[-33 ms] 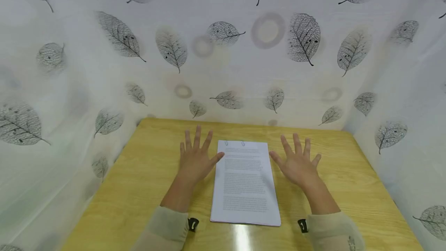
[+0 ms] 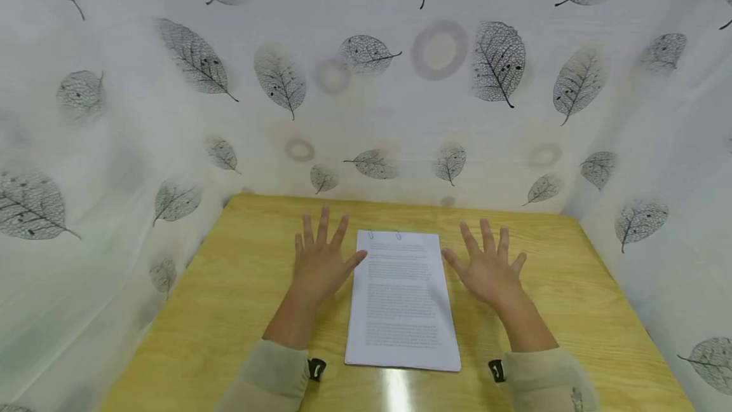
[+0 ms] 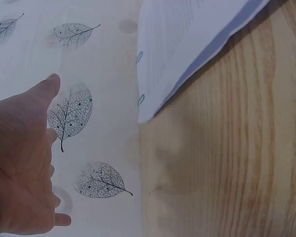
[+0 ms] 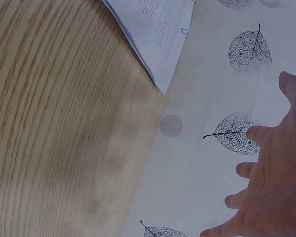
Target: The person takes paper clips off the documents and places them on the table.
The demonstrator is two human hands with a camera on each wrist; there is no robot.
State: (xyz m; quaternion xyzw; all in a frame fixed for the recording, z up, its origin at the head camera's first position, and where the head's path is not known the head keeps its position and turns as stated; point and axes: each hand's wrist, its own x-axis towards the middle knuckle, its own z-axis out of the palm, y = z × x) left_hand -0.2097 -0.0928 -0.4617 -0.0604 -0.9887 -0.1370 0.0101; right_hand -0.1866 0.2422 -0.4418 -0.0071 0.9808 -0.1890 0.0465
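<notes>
A stack of printed paper sheets lies on the wooden table, with two paper clips on its far edge. To its left my left hand is held palm down with fingers spread, the thumb tip overlapping the sheets' left edge in the head view. On the other side my right hand has its fingers spread too, its thumb pointing at the right edge of the stack. Neither hand holds anything. In both wrist views the hands, left and right, appear above the table surface, with shadows below.
The wooden table carries the stack near its middle. A pale curtain printed with leaf shapes hangs behind the table and along both sides. Black wrist straps show at the sleeve cuffs.
</notes>
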